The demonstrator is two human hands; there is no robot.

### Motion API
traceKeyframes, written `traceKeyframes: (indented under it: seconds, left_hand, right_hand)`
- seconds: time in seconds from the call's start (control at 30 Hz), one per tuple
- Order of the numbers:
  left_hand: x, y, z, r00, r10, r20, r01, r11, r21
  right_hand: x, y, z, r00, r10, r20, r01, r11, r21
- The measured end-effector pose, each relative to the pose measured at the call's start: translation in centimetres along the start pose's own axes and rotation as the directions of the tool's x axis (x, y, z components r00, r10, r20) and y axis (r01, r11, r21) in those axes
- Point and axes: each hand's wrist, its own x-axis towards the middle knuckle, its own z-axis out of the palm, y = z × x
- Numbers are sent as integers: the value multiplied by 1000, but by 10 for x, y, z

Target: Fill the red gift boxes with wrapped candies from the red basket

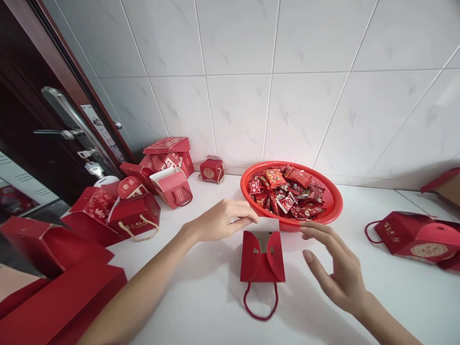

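Observation:
A small red gift box (262,266) stands on the white tabletop in front of me, its white-lined top flap raised at the far side. Two curved side flaps with cut-out slots fold toward each other over its opening. A dark red cord handle (261,317) lies looped on the near side. My left hand (224,219) has its fingers and thumb close together at the left corner of the raised flap. To the right of the box is my right hand (332,268), fingers and thumb spread, holding nothing, fingertips near the flap's right corner.
Behind the box, a red plastic basket (336,201) holds many wrapped sweets (287,191). Several red boxes (134,211) crowd the left side, near a door handle (72,115). A small box (212,171) stands by the tiled wall (237,115); another red box (413,237) lies right.

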Motion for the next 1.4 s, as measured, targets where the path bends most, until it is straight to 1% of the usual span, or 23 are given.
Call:
traceKeyframes:
  seconds: [0.1,0.23,0.37,0.47,0.57,0.7,0.9,0.97,1.03,1.1,1.17,1.23,1.3,1.4]
  left_hand:
    - [0,-1,8,999,51,19,-51,999,-19]
    - [-3,-7,11,999,34,6,-34,999,26]
    - [-5,-10,15,1000,-29,6,28,998,48]
    - [-4,-4,18,994,-99,39,96,993,62]
    - [-3,6,22,985,-150,87,141,984,108]
    - [-3,17,25,967,-199,162,180,976,123]
    - [1,20,23,955,-241,175,226,969,99]
    - [6,22,20,942,-252,223,231,966,117]
    - [14,24,13,919,-254,300,218,965,148]
    - [22,28,3,896,-237,376,185,968,171]
    - [28,33,-12,881,-224,418,155,969,194]
    - [32,40,-27,869,-243,431,145,958,248]
    - [33,48,-38,853,-300,427,169,933,318]
    - [24,56,-44,821,-384,424,224,898,379]
  right_hand:
    - [14,-12,12,993,-51,104,42,996,83]
    - [24,-15,27,968,-118,222,100,991,90]
    - [22,-15,39,950,-138,281,122,990,73]
    - [17,-15,41,938,-128,321,111,991,71]
    - [13,-15,40,938,-106,331,87,994,72]
    - [10,-15,42,948,-85,305,66,995,72]
    - [2,-13,49,954,-93,284,79,995,60]
    - [1,-13,50,957,-92,275,81,995,50]
    - [0,-12,50,959,-94,267,85,995,44]
    - [0,-12,50,959,-99,266,91,995,44]
    - [0,-11,50,958,-105,266,97,994,43]
    - [-1,-10,51,959,-109,263,103,994,38]
    - [-2,-9,52,960,-119,255,115,993,30]
    - [-2,-10,52,959,-131,250,128,991,26]
